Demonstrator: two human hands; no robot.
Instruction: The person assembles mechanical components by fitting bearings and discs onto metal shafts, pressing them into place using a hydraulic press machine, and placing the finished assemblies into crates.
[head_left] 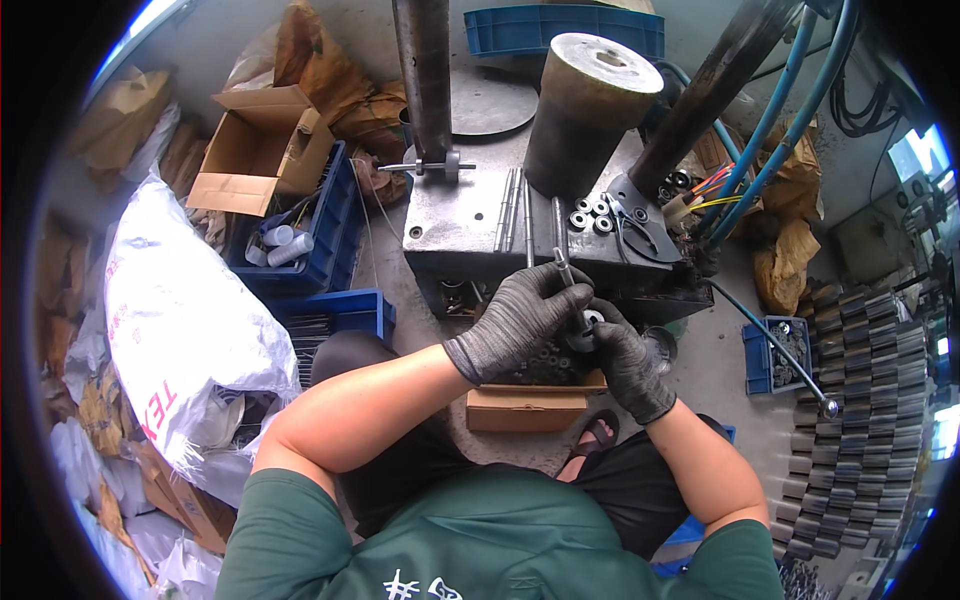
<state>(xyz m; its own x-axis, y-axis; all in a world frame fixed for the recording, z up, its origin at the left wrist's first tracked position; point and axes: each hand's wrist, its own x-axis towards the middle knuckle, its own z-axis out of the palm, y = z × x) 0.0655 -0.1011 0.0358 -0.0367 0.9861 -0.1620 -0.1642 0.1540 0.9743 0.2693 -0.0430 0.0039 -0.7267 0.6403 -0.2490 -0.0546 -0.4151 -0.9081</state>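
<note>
Both my hands wear dark grey gloves and work close together in front of the press bed. My left hand [522, 314] is closed on a slim metal shaft [565, 270] that points away from me. In my right hand [634, 362], the fingers grip a round metal part [580, 338] near the shaft's lower end; the gloves partly hide where they meet. Beyond my hands, several metal rods [509, 212] lie side by side on the steel bed [452, 228]. Several small ring-shaped bearings [601, 208] and a pair of pliers [640, 232] lie to their right.
A heavy steel cylinder [582, 125] stands on the bed between two posts. Below my hands is a cardboard box [525, 410] with small metal parts. Blue crates [340, 222], an open carton [262, 145] and a white sack [175, 310] crowd the left. Stacked metal cylinders [860, 400] fill the right.
</note>
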